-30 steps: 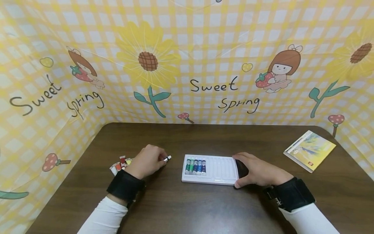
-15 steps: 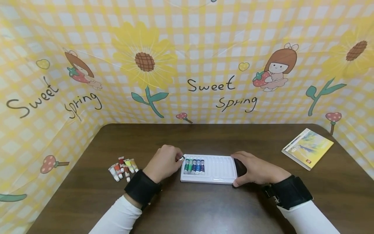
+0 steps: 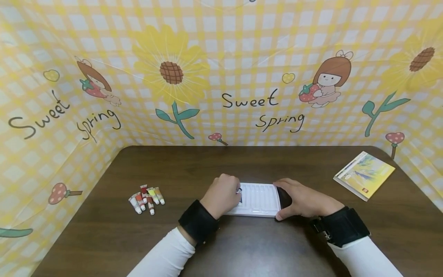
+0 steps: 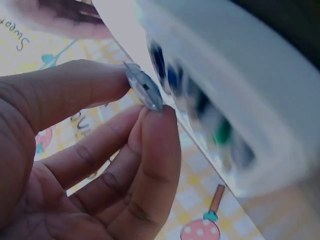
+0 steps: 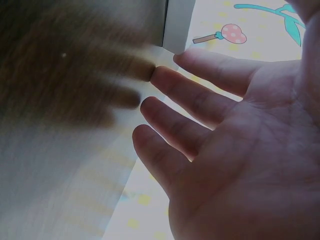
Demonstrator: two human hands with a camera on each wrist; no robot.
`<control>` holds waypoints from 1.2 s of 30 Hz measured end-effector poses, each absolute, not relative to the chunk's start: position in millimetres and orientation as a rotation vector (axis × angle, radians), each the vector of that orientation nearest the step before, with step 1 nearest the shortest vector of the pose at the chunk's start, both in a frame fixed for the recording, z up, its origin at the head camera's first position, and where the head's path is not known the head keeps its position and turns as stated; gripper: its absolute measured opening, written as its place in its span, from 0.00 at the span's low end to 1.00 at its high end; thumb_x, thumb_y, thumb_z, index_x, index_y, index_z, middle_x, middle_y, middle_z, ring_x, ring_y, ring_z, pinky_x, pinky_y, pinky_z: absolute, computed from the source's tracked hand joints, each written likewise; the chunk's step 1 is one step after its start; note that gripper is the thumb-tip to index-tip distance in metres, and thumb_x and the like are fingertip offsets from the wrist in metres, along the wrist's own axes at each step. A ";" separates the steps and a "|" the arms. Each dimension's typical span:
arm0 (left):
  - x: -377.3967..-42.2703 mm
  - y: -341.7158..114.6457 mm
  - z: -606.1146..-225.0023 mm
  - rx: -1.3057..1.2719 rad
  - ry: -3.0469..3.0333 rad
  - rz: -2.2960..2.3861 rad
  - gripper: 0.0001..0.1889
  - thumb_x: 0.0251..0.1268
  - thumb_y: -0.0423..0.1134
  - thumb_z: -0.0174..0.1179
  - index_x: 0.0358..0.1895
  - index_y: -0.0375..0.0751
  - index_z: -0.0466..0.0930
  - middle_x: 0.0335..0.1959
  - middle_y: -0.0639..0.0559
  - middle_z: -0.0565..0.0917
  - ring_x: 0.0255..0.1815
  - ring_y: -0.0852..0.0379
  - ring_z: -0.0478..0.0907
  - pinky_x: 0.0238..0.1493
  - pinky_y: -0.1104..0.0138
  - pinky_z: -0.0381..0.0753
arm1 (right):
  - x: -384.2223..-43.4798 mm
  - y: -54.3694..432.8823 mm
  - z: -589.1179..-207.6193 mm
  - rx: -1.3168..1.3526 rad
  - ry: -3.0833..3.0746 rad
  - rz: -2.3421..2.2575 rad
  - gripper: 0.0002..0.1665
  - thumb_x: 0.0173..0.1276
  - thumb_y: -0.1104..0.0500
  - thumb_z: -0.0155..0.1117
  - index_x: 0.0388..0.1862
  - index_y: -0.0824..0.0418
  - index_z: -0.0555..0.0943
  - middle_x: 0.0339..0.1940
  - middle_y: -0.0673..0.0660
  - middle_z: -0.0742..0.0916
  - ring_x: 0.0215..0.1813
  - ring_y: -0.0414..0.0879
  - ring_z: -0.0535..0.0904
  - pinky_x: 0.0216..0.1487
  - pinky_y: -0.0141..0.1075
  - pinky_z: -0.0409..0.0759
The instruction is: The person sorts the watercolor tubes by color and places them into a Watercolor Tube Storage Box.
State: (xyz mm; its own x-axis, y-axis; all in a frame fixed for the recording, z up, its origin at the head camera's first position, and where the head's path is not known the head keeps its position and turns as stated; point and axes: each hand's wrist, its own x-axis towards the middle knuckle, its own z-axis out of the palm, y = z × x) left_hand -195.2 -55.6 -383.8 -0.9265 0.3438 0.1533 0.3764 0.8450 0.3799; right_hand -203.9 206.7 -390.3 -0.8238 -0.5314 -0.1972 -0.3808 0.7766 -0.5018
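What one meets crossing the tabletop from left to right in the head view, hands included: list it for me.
Loose paint tubes → left hand → bare part of the white tray → right hand → yellow book.

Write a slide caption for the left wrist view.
Left hand pinching a small silvery tube near the blurred white tray and its tubes.

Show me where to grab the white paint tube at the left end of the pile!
Pinch the white tube near its cap, probably best from the front left. Its cap end points toward the near side, bare table lies left, and the orange tube crowds its right side.
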 end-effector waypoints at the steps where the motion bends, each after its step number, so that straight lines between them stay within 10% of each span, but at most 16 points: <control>1: -195.4 -51.9 -385.2 -0.572 -2.942 -0.611 0.10 0.62 0.29 0.67 0.22 0.37 0.84 0.16 0.55 0.74 0.19 0.59 0.66 0.21 0.68 0.63 | -204.0 206.7 -390.3 -0.701 2.642 -0.644 0.59 0.56 0.42 0.84 0.79 0.66 0.67 0.79 0.70 0.71 0.76 0.65 0.70 0.74 0.63 0.71; 15: -190.0 -24.5 -391.0 -0.470 -2.911 -0.485 0.04 0.65 0.32 0.69 0.38 0.34 0.89 0.32 0.41 0.88 0.29 0.51 0.87 0.28 0.60 0.85 | -206.4 208.2 -391.0 -0.711 2.642 -0.658 0.59 0.56 0.42 0.85 0.78 0.67 0.68 0.78 0.69 0.71 0.76 0.64 0.70 0.74 0.61 0.71; 36: -182.5 -35.8 -394.2 -0.599 -2.898 -0.085 0.12 0.67 0.47 0.72 0.40 0.42 0.92 0.34 0.47 0.87 0.32 0.52 0.83 0.33 0.57 0.88 | -206.0 208.4 -390.1 -0.704 2.627 -0.677 0.59 0.56 0.42 0.84 0.78 0.67 0.67 0.79 0.69 0.71 0.77 0.64 0.69 0.74 0.62 0.70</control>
